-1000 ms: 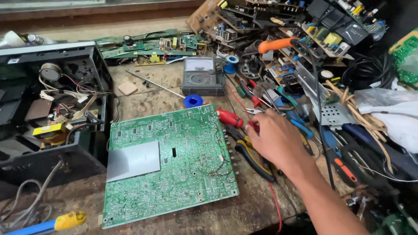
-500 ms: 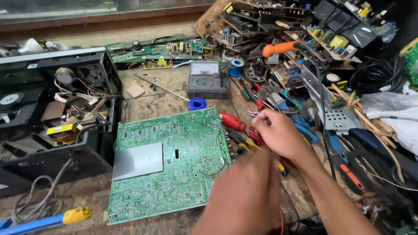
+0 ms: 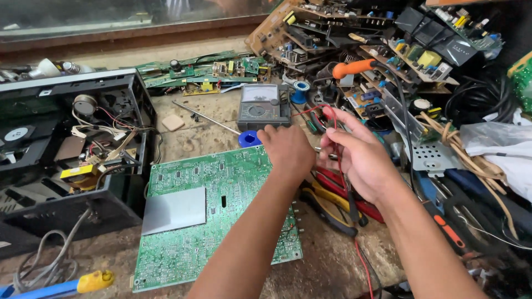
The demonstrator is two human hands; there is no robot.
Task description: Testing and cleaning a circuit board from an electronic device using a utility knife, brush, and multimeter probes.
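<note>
while the right hand (image 3: 360, 158) pinches a thin red test lead (image 3: 334, 124) between thumb and forefinger at centre frame, the left hand (image 3: 288, 149) sits curled just beside it, its fingers (image 3: 270, 133) bent under so that what they grip, if anything, cannot be told. the lead loops up and left toward the grey analogue multimeter (image 3: 264, 106), which lies just above both hands, nearer the left; its wire then runs down the frame past the right wrist. below the left forearm a green circuit board (image 3: 221, 188) lies flat on the worn bench (image 3: 332, 266). an opened black chassis (image 3: 72, 144) fills the left of the frame, and pliers, boards and cables crowd the right, leaving little room.
</note>
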